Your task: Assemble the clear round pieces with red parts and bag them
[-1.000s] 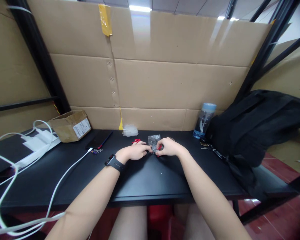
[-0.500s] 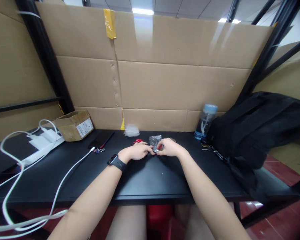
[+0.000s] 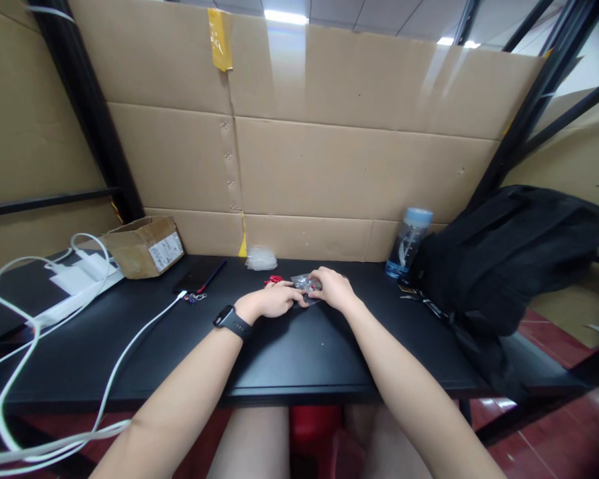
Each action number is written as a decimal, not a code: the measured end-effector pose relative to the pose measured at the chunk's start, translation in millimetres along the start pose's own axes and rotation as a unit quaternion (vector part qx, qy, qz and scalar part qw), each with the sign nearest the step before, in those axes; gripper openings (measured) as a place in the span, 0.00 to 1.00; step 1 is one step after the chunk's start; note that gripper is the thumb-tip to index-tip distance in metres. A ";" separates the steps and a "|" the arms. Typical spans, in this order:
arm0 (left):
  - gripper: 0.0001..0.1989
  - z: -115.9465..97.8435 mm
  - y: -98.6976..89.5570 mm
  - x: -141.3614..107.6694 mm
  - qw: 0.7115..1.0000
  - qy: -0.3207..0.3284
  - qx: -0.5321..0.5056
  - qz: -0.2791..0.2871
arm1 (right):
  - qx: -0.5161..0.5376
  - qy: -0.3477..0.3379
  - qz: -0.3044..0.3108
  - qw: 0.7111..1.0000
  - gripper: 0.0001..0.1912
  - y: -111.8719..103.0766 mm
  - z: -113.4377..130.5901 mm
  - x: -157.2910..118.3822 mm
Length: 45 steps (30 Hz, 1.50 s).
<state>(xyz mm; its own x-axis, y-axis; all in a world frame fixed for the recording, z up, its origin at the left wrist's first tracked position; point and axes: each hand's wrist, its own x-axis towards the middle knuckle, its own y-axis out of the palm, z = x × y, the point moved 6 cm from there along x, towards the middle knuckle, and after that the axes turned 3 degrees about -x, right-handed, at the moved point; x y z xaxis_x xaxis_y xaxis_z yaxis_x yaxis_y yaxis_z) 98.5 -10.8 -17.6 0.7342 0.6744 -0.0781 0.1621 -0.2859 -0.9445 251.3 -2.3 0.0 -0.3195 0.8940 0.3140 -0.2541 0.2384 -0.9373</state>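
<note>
A small clear plastic bag (image 3: 299,281) lies on the black desk between my hands, with something small and red inside or under it. My left hand (image 3: 278,301), a dark watch on its wrist, holds the bag's near edge with thumb and fingertips. From the right, my right hand (image 3: 333,289) curls its fingers over the bag and grips its right side; what lies under those fingers is hidden. Some small red pieces (image 3: 274,279) sit just behind my left hand.
A stack of clear plastic bags (image 3: 261,258) lies by the cardboard wall. To the left are a phone (image 3: 198,275), an open cardboard box (image 3: 142,249), a power strip (image 3: 74,293) and white cables. A water bottle (image 3: 408,243) and black backpack (image 3: 514,259) stand right.
My right hand has moved slightly up and left, its fingers now spread over the bag. The bag, upright before, is tilted lower. My left hand has hardly moved.
</note>
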 end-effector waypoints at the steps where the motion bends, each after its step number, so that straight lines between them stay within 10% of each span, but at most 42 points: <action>1: 0.25 0.0 -0.3 0.2 1.000 0.001 0.000 -0.001 | -0.006 0.006 -0.004 1.000 0.19 1.0 -0.1 1.0; 11: 0.24 -1.5 -5.0 -1.2 0.999 -0.024 0.021 -0.003 | 0.055 -0.056 0.008 0.997 0.13 12.0 0.7 6.6; 19: 0.24 0.0 -5.1 -2.0 0.999 -0.041 0.003 0.007 | -0.044 0.045 -0.002 0.998 0.12 8.0 6.1 9.0; 28: 0.12 -12.3 -22.1 -5.0 0.993 0.047 0.020 -0.102 | 0.104 -0.022 0.053 0.993 0.06 -5.5 -11.3 -1.2; 34: 0.22 2.4 -22.3 -4.3 0.982 -0.014 0.041 -0.186 | 0.143 -0.066 0.040 0.987 0.15 -3.3 -19.1 -1.5; 45: 0.09 15.9 -27.0 2.1 0.964 -0.123 -0.005 -0.236 | 0.137 -0.015 0.058 0.989 0.04 -1.3 -20.9 0.6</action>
<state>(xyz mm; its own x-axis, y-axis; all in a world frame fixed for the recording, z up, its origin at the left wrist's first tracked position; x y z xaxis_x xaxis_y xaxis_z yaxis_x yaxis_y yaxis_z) 85.3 9.1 2.7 0.3982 0.8719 0.2849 0.4467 0.0869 -0.8904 270.5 5.8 -1.7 -0.3864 0.8972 0.2138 -0.4496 0.0192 -0.8930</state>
